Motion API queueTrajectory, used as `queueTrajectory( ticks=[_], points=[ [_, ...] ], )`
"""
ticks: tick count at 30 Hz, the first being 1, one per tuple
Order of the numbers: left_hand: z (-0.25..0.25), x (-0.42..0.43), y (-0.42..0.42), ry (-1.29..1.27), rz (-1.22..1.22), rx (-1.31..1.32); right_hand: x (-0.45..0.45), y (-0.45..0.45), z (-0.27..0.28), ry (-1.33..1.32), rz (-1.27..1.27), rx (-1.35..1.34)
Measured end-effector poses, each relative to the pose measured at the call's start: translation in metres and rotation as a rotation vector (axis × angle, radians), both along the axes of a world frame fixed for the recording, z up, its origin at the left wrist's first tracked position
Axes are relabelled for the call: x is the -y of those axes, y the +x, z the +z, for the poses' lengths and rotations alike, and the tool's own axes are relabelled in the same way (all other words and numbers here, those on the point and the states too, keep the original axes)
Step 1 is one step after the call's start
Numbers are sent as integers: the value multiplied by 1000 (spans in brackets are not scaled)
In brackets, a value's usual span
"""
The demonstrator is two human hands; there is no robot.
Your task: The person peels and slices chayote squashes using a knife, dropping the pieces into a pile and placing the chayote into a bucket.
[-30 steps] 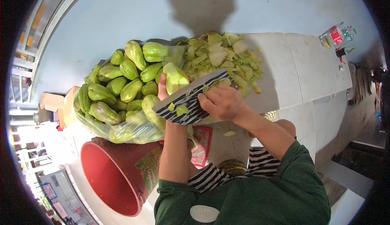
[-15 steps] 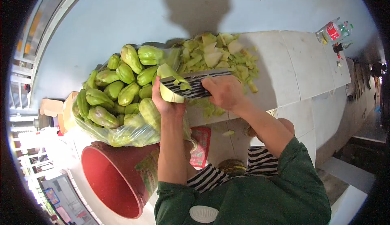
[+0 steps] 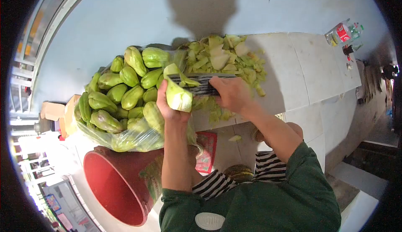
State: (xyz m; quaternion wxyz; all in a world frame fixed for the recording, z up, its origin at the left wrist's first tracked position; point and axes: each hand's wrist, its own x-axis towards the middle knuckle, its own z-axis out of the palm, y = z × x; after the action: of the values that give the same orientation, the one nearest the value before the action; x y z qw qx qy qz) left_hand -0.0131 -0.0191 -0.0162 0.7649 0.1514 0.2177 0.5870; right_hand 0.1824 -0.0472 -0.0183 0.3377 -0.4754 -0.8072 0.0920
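My left hand (image 3: pixel 168 108) is closed around a partly peeled chayote (image 3: pixel 180 99), whose pale flesh shows on the side facing me. A wide, shiny knife (image 3: pixel 203 85) is gripped in my right hand (image 3: pixel 235 94), its blade mirroring dark and light stripes. The blade lies against the upper part of the chayote, and a strip of green peel (image 3: pixel 189 81) curls over it. Close by on the left, several whole green chayotes (image 3: pixel 132 96) fill a clear plastic bag (image 3: pixel 125 143). Behind the knife, peelings (image 3: pixel 220 59) lie heaped on the tiled ledge (image 3: pixel 289 73).
A red bucket (image 3: pixel 113 186) lies tipped below the bag, its mouth facing left. Plastic bottles (image 3: pixel 341 33) stand at the ledge's far right end. A cardboard box (image 3: pixel 69 114) is on the left. A red packet (image 3: pixel 206 152) lies beneath my forearms.
The chayote has tilted so more pale flesh faces me. The knife has turned its blade edge-on and shifted slightly; the peel strip now lies further right across it.
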Motion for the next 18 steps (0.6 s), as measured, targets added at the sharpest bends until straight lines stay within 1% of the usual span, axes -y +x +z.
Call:
queueTrajectory(
  ticks=[1, 3, 5, 6, 7, 9, 10, 11, 13, 14, 15, 17, 18],
  points=[
    [3, 1, 3, 3, -7, -1, -2, 2, -2, -32, -9, 21],
    [10, 2, 12, -70, 143, -87, -3, 4, 4, -56, -16, 51],
    [9, 1, 8, -42, 96, -85, 8, 0, 19, 24, 144, -13],
    [5, 0, 5, -28, 72, -77, 7, 0, 19, 22, 148, -16],
    [1, 0, 2, -15, 46, -72, 7, -1, 19, -10, 109, 8],
    [-2, 2, 7, -5, 121, -49, 3, 1, 13, -40, 62, 33],
    [0, 3, 3, -7, 15, -66, -3, 2, 4, -53, 19, 20],
    [2, 3, 5, -3, 5, -65, -6, 4, -1, -63, -27, 8],
    [13, 4, 12, -20, 39, -90, -3, 5, 7, -80, -23, 31],
    [19, 7, 17, -59, 106, -114, -3, 4, 10, -101, -9, 52],
    [18, 6, 14, -58, 107, -116, -5, 4, 8, -100, -8, 51],
    [10, 9, 5, -9, -28, -90, -8, 5, -1, -106, -72, 22],
    [5, 8, 5, -40, -15, -105, -9, 5, -2, -106, -73, 21]
  ],
)
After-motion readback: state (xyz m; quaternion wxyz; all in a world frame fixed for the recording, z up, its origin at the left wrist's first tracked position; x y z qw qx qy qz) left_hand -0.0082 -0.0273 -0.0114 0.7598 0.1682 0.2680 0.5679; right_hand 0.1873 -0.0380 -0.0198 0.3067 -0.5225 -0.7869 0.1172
